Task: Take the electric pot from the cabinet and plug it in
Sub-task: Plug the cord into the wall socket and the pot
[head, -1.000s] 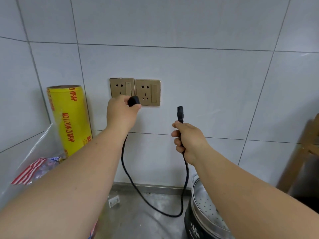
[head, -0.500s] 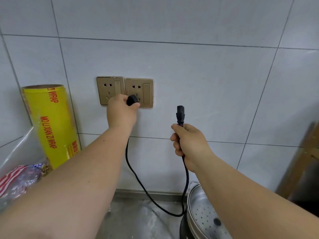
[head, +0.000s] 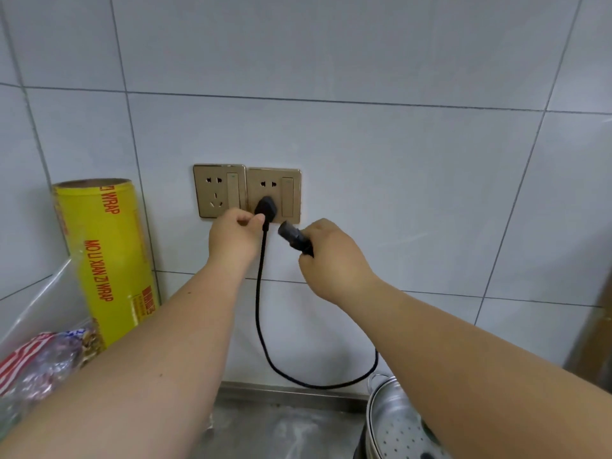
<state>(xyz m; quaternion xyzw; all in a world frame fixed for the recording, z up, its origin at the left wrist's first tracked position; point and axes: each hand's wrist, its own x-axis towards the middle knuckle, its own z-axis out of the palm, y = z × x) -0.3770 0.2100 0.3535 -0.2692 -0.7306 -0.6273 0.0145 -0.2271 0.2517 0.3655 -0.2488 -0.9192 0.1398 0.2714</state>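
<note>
Two gold wall sockets sit side by side on the tiled wall. The black plug is seated in the lower holes of the right socket. My left hand pinches the cord just under the plug. The black cord loops down and back up to my right hand, which grips the appliance-end connector pointing up-left. The electric pot, metal with a perforated steamer tray, stands on the counter at the bottom right, partly hidden by my right arm.
The left socket has nothing in it. A tall yellow roll of cling wrap stands in the left corner. A clear plastic bag with wrapped items lies in front of it. The steel counter runs below. Something wooden is at the right edge.
The plug has gone into the right socket and my left hand has slipped down to the cord. My right hand moved left and up toward the socket, tilting the connector.
</note>
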